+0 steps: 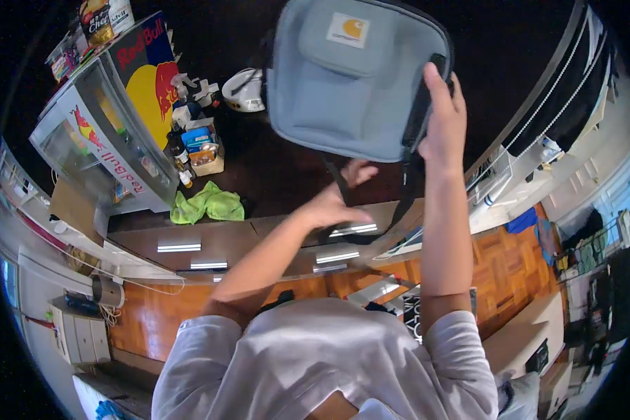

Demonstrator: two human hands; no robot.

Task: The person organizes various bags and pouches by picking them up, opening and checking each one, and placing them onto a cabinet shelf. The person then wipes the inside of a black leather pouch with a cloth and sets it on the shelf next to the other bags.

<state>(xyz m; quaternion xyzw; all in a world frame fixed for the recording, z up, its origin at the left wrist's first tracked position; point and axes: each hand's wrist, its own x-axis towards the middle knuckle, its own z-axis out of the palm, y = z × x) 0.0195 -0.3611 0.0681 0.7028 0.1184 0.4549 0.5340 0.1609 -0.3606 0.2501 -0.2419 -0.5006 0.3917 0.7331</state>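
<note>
A grey-blue shoulder bag (pixel 329 105) with a front pocket, a square logo patch and a black strap (pixel 404 196) is held up in front of me. My right hand (pixel 444 119) grips its right side, with the thumb on the front face near the black edge and the other fingers partly hidden behind. Just below the bag is my left hand (pixel 337 199), its fingers spread apart. The strap hangs past this hand, and I cannot tell whether they touch. The bag hides whatever lies behind it.
On the dark cabinet top stand a Red Bull mini fridge (pixel 108 126), a small box of items (pixel 206 154) with bottles beside it, a bright green cloth (pixel 208 204) and a white helmet-like object (pixel 245 91). Drawers (pixel 182 246) face me above the wooden floor (pixel 154 315).
</note>
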